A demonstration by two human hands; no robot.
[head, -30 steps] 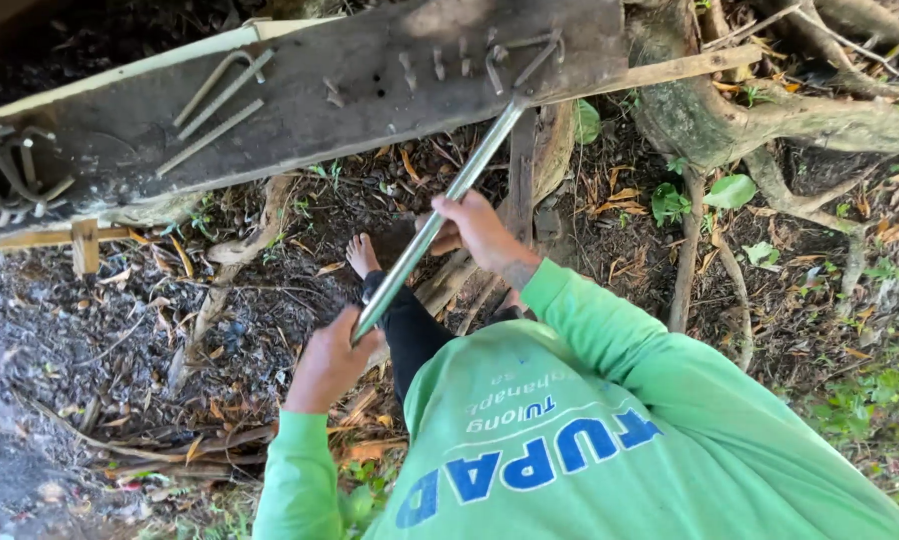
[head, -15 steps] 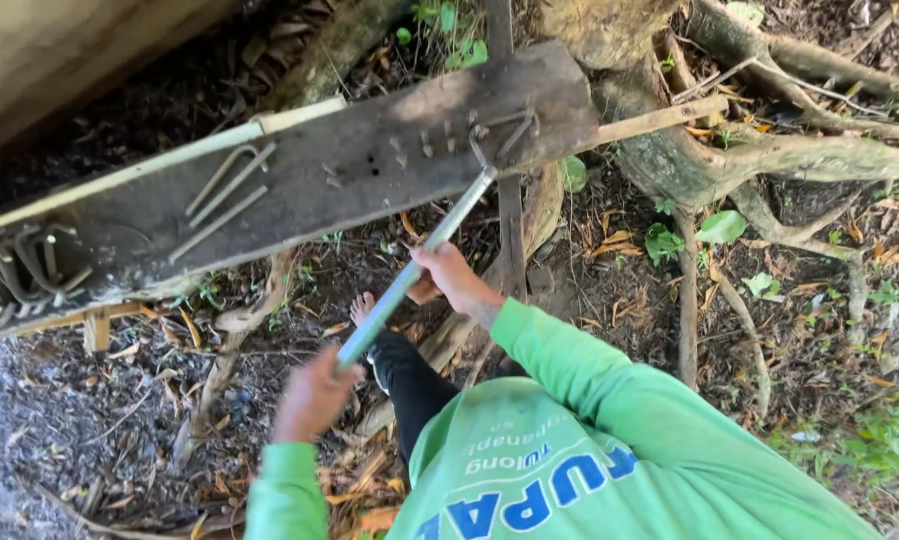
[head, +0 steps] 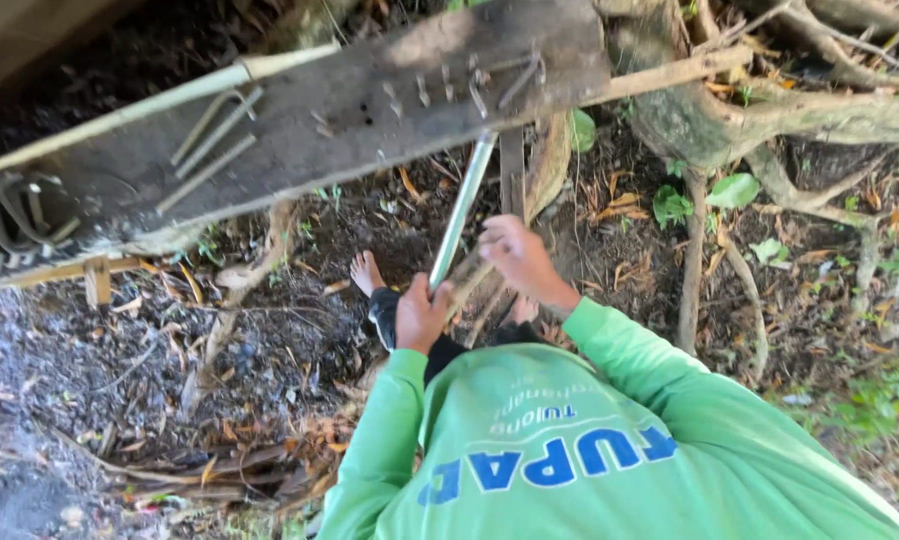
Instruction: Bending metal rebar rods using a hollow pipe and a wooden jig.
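Note:
My left hand [head: 422, 312] is closed around the lower end of a long grey metal pipe [head: 460, 210]. The pipe slants up to a dark wooden plank [head: 350, 120], and its top end meets small bent steel pieces [head: 480, 90] fixed near the plank's right end. Just right of the pipe, my right hand [head: 518, 258] has its fingers curled. Whether it holds anything is unclear. My green long sleeves and shirt fill the lower middle. A bare foot [head: 367, 272] stands on the soil below the plank.
Bent steel rods [head: 215, 135] lie on the plank's left half, with hooked ones [head: 15, 215] at its far left. Thick tree roots [head: 730, 120] spread at the upper right. Dry leaves, twigs and dark soil cover the ground, with green weeds [head: 870, 400] at the right.
The pipe has swung from a low slant to nearly upright. My left hand has risen along it. My right hand has slid down from the pipe's middle and come off to its right.

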